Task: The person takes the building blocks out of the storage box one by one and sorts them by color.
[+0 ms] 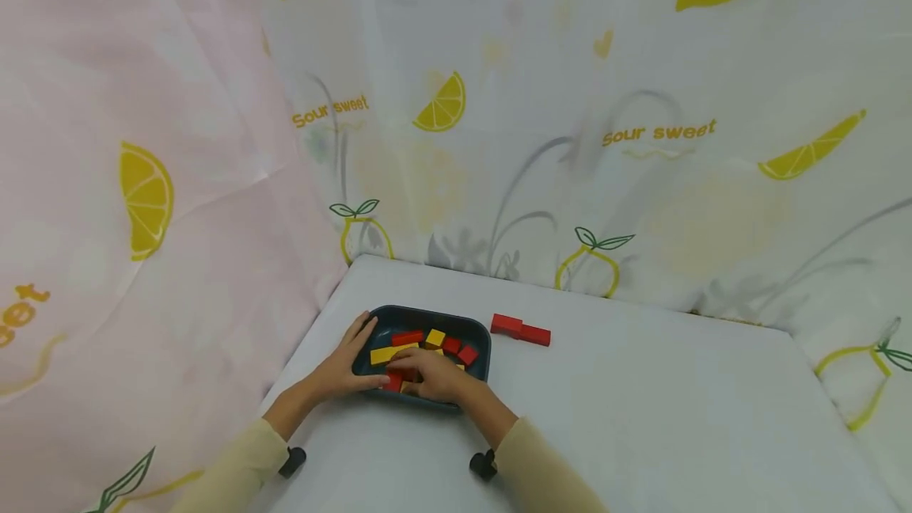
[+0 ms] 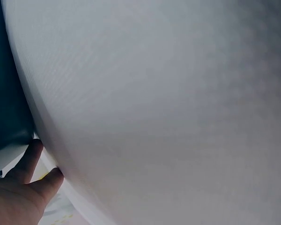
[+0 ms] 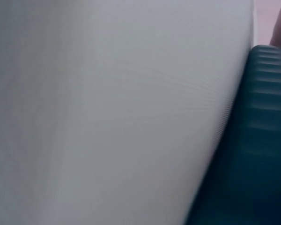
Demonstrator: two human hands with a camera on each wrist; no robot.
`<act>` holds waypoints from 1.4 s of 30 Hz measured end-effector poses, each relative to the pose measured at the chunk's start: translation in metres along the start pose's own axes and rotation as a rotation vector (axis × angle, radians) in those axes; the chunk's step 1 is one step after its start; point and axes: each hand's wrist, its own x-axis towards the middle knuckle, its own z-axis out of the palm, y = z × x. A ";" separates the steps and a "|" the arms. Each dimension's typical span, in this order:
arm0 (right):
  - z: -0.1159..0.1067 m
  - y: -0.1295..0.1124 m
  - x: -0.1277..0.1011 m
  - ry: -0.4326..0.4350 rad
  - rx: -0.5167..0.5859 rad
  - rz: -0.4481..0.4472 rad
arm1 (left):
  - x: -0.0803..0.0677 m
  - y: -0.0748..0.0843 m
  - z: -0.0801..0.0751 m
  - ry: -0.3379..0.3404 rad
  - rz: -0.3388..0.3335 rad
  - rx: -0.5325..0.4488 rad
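White counter [image 1: 641, 418], plain surface, backed by lemon-print cloth. Dark teal tray [image 1: 476, 328] sits near counter's far left corner, flat on surface. Two red blocks [image 1: 520, 329] lie end to end directly on counter, just beside tray's right far corner, not touching it. Both forearms rest on counter's near edge.

Two bare hands, left hand [image 1: 347, 362] and right hand [image 1: 435, 374], each emerging from a long pale-yellow sleeve [image 1: 235, 465] of soft, plain fabric, cuffs ending just short of the wrists. Strapped under each forearm near the cuff, a small black camera mount [image 1: 483, 465], rounded and matte, with a matching one [image 1: 292, 461] on the left side. No rings, watches or markings visible on the fingers [image 2: 30, 161]; short, unpainted nails as far as can be told.
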 end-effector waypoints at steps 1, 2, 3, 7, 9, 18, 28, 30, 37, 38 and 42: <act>0.001 0.000 -0.001 -0.011 -0.014 0.002 | -0.001 0.000 0.001 -0.008 -0.002 0.002; 0.002 0.000 -0.002 -0.020 -0.026 0.004 | -0.002 0.000 0.002 -0.012 0.000 0.011; 0.002 0.000 -0.003 -0.025 -0.029 0.007 | -0.003 0.000 0.003 -0.015 -0.006 0.011; 0.002 -0.001 -0.003 -0.008 -0.044 0.008 | -0.003 0.001 0.002 0.006 -0.010 0.015; 0.001 -0.001 -0.002 0.008 -0.062 0.011 | -0.002 0.002 0.001 0.015 -0.012 0.006; 0.021 -0.007 -0.013 0.023 -0.016 0.069 | -0.020 -0.001 0.014 -0.021 -0.039 0.008; 0.015 -0.005 -0.010 0.099 -0.024 0.056 | -0.012 0.000 0.010 0.016 -0.017 0.010; 0.016 -0.005 -0.010 0.087 -0.004 0.057 | -0.013 0.000 0.009 0.000 -0.025 0.016; 0.021 -0.007 -0.012 0.067 -0.020 0.080 | -0.018 -0.001 0.013 -0.019 -0.046 0.009; 0.019 -0.007 -0.011 0.066 -0.039 0.074 | -0.016 -0.001 0.011 -0.017 -0.049 0.009; 0.006 -0.004 -0.006 0.065 -0.104 0.063 | -0.005 0.002 0.004 -0.002 -0.048 0.017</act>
